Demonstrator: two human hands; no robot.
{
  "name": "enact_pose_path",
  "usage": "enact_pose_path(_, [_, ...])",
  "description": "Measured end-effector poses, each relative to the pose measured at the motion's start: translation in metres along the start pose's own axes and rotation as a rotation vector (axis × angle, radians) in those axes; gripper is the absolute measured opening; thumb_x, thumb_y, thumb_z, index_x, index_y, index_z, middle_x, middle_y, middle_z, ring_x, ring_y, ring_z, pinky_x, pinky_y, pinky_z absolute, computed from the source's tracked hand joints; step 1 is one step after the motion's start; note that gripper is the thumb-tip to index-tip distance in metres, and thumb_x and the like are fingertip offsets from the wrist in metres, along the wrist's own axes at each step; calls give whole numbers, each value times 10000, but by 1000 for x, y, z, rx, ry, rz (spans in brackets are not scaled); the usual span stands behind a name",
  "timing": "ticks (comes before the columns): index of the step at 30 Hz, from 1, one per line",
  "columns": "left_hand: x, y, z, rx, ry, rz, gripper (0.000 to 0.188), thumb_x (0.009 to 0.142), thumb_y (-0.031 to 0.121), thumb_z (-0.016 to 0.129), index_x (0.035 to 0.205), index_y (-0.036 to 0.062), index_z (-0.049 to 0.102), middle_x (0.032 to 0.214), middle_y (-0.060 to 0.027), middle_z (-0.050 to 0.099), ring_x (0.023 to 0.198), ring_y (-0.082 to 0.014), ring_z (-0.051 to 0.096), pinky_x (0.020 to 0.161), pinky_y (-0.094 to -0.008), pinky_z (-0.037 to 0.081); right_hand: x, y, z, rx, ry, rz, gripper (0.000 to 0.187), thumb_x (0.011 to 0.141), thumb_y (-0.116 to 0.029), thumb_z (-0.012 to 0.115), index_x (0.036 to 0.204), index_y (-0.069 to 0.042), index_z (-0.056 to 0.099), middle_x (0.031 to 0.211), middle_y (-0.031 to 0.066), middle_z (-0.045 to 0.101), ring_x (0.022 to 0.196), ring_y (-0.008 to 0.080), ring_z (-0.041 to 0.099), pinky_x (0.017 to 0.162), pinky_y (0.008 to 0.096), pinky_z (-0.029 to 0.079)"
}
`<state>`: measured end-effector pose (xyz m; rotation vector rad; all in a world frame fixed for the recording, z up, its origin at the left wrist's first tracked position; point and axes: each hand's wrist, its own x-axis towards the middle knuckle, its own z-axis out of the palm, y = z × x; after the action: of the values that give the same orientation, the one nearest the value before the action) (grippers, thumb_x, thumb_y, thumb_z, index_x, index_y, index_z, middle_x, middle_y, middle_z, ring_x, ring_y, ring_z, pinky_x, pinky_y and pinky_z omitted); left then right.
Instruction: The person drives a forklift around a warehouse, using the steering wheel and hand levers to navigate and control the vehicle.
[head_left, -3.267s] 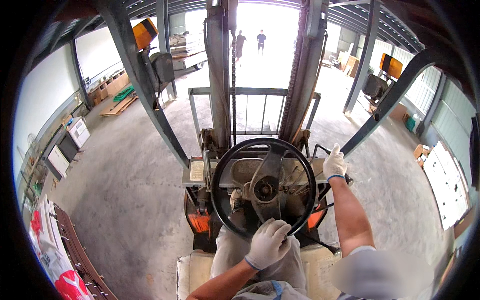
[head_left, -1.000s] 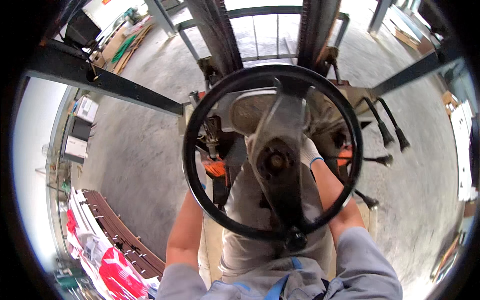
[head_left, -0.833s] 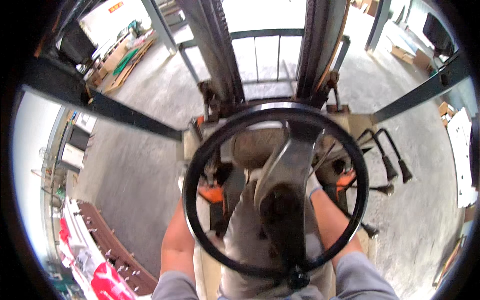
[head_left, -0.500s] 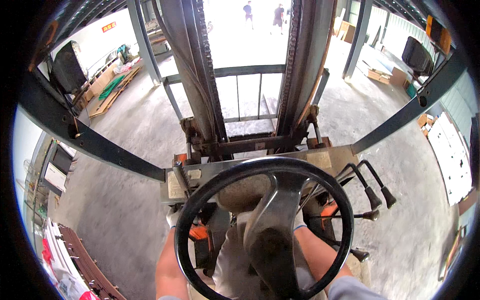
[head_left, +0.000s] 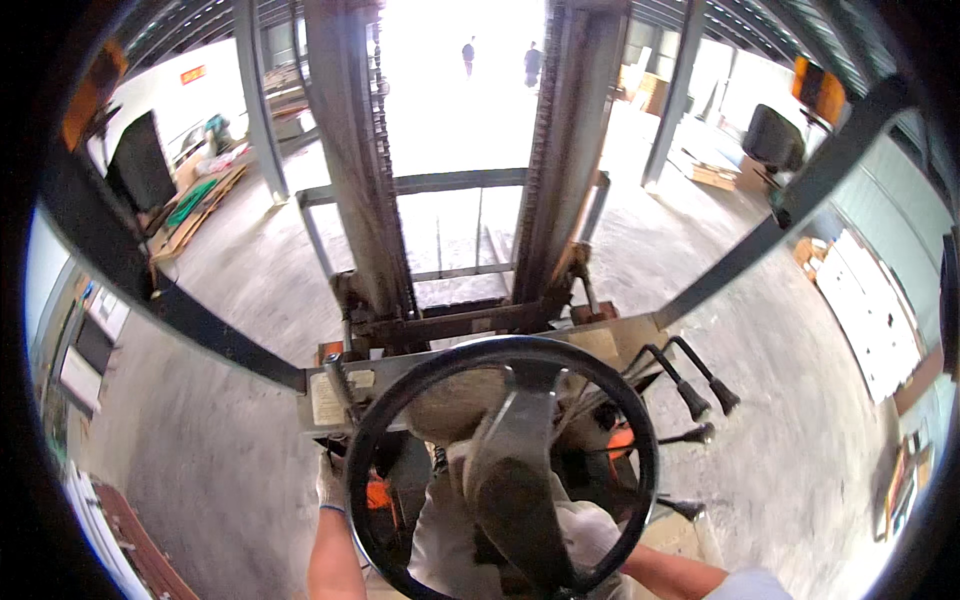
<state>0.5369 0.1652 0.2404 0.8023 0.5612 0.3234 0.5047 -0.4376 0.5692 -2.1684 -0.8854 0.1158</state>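
Note:
A black steering wheel [head_left: 645,470] of a forklift stands in front of me, its spoke and hub over my lap. My left hand [head_left: 329,482], in a white glove with a blue cuff, is up at the dashboard's [head_left: 590,345] lower left corner. Its fingers close at a small dark part there that I cannot make out, beneath a short upright lever [head_left: 340,385]. Behind the wheel's lower right rim is my right hand [head_left: 588,530], also in a pale glove, low over my lap. The wheel covers part of it, and blur hides its fingers.
Several black-knobbed levers [head_left: 692,400] stick out to the right of the wheel. Ahead rises the forklift mast [head_left: 345,150]; two people [head_left: 532,65] stand far off in bright light. Boards with green material [head_left: 190,203] lie at left, white panels [head_left: 868,315] at right. Mirrors [head_left: 772,138] flank the cab.
My right hand has come back from behind the wheel near the dashboard to low over my lap. My left glove shows more fully at the dashboard corner. The whole view has shifted.

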Motion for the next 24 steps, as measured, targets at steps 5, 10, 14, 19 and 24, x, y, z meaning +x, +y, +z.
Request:
enact_pose_path(5, [-36, 28, 32, -25, 59, -130, 384, 1094, 455, 556, 1145, 86, 648, 977, -77, 672, 889, -272, 648, 830, -456, 561, -44, -34, -12, -107, 296, -25, 397, 842, -216, 811, 1177, -63, 663, 954, 155, 733, 843, 383, 716, 733, 488, 571])
enact_pose_path(10, [-68, 58, 80, 55, 70, -269, 512, 1075, 612, 532, 1033, 111, 628, 888, -66, 641, 769, -265, 634, 669, -425, 542, -50, -34, -1, -48, 335, 102, 304, 886, -286, 825, 1068, -54, 752, 1032, 146, 762, 945, 358, 744, 829, 463, 605])
enact_pose_path(14, [-64, 63, 96, 85, 301, -314, 526, 1069, 673, 465, 898, 181, 544, 690, 23, 426, 570, -183, 399, 541, -344, 340, -53, -32, -1, -37, 349, 82, 288, 908, -274, 816, 1085, -60, 739, 1000, 143, 748, 918, 372, 732, 806, 472, 596])
enact_pose_path(19, [-51, 62, 101, 152, 514, -328, 631, 1073, 717, 400, 919, 146, 621, 685, -12, 521, 499, -217, 361, 461, -387, 303, -58, -28, -5, -40, 311, 110, 258, 930, -279, 793, 1063, -62, 755, 944, 144, 755, 867, 366, 736, 778, 469, 592])
enact_pose_path(24, [-35, 87, 128, 245, 346, -224, 605, 1072, 673, 450, 958, 115, 653, 731, -27, 563, 561, -214, 436, 513, -381, 366, -60, -30, -2, -42, 335, 95, 200, 912, -227, 742, 1006, -68, 664, 877, 155, 688, 817, 407, 688, 721, 514, 545])
